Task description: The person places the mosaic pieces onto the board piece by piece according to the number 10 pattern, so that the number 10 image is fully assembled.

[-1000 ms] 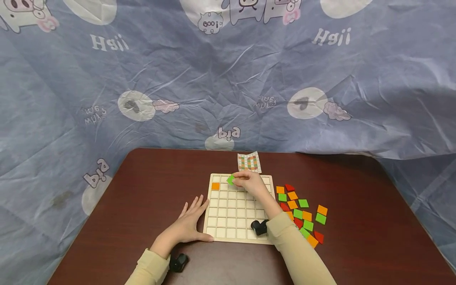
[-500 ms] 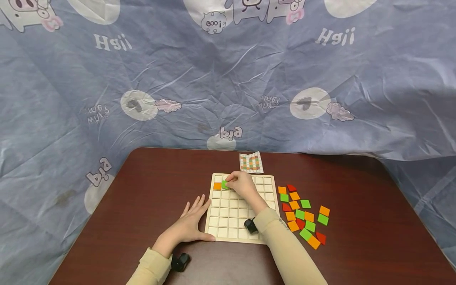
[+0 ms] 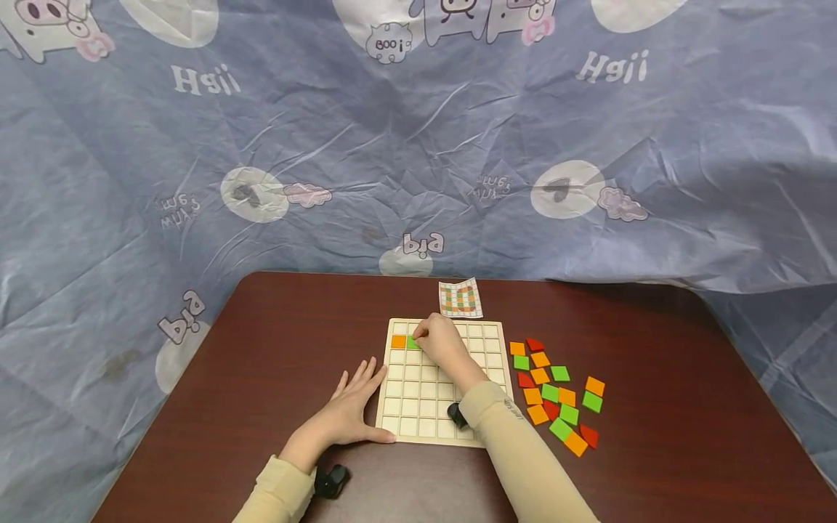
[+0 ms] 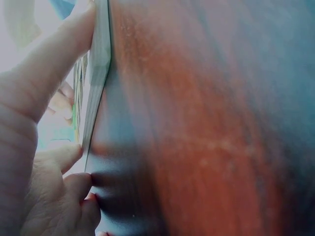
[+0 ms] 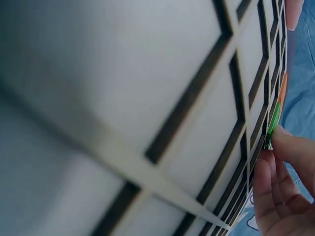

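A pale gridded wooden board (image 3: 428, 374) lies on the table. My left hand (image 3: 346, 414) rests with spread fingers along its left edge, the thumb at the near corner; the left wrist view shows thumb and fingertips against the board's side (image 4: 101, 54). My right hand (image 3: 445, 345) reaches over the board's far part, fingers bent, and pinches the right edge of a green square tile (image 3: 412, 342). This tile sits in the cell beside an orange square tile (image 3: 398, 341). In the right wrist view the thumb touches the green tile (image 5: 272, 120); the fingers partly hide it.
Right of the board lie several loose tiles: orange squares (image 3: 532, 396), green squares (image 3: 560, 373) and red pieces with a curved side (image 3: 589, 436). A printed pattern card (image 3: 461, 298) lies behind the board. A patterned cloth (image 3: 418, 145) hangs beyond the dark table (image 3: 307, 327).
My right hand has brought the green tile left and down to the cell beside the orange tile, where it now lies flatter. The left hand stays at the board's edge.
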### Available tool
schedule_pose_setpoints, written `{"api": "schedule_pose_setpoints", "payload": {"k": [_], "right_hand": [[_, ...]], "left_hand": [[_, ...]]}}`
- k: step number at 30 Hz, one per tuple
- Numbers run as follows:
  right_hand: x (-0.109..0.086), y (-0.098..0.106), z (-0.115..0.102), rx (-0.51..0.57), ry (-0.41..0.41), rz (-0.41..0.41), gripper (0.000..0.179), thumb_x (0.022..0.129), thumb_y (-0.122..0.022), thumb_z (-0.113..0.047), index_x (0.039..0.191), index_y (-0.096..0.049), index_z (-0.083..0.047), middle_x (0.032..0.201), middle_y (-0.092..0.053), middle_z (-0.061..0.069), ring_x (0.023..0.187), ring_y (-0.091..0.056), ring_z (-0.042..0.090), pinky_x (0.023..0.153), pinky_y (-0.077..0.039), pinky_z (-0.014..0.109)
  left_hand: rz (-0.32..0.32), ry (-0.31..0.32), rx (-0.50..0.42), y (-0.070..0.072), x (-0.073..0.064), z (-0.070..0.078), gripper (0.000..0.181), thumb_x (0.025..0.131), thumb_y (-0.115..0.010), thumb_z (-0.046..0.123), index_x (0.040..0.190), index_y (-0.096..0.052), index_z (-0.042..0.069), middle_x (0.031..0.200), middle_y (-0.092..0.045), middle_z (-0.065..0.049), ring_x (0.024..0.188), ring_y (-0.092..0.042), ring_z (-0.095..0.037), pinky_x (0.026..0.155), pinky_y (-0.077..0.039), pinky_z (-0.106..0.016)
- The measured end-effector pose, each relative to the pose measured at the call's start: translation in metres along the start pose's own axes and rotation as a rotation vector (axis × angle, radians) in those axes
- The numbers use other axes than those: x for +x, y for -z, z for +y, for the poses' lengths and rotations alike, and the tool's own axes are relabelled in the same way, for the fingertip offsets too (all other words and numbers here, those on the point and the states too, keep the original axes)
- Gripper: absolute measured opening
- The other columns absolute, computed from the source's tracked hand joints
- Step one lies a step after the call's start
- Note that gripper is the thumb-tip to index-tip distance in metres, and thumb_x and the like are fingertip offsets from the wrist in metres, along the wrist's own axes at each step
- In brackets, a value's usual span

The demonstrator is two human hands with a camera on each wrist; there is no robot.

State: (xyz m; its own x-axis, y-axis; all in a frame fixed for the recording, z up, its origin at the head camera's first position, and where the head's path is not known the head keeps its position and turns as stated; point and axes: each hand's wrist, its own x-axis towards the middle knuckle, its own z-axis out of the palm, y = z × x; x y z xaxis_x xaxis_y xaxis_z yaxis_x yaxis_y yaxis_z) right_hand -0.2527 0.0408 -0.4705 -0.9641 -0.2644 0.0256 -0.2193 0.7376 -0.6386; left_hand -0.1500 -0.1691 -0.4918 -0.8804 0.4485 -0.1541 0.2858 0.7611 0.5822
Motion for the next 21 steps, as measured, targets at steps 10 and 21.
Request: {"api": "schedule_pose_setpoints", "payload": {"k": [10,21], "right_hand": [[-0.005,0.014,0.001,0.098,-0.054,-0.063,0.015,0.089,-0.072,-0.009,0.103,-0.076,-0.006,0.101,-0.068,0.008,0.090,-0.064,0.023,0.079,-0.055,0.034],[-0.035,0.074,0.028,0.258,-0.130,-0.044,0.030,0.093,-0.069,-0.020,0.119,-0.071,-0.006,0.119,-0.070,0.011,0.099,-0.068,0.025,0.084,-0.056,0.039]], "left_hand": [[-0.002,0.008,-0.001,-0.004,0.002,-0.003,0.118,0.071,-0.084,0.055,0.158,-0.019,0.010,0.166,-0.005,-0.015,0.154,-0.003,-0.034,0.121,0.000,-0.061],[-0.001,0.007,-0.011,-0.002,-0.001,0.000,0.117,0.070,-0.085,0.052,0.158,-0.020,0.009,0.166,-0.005,-0.016,0.154,-0.004,-0.035,0.121,0.001,-0.061]]}}
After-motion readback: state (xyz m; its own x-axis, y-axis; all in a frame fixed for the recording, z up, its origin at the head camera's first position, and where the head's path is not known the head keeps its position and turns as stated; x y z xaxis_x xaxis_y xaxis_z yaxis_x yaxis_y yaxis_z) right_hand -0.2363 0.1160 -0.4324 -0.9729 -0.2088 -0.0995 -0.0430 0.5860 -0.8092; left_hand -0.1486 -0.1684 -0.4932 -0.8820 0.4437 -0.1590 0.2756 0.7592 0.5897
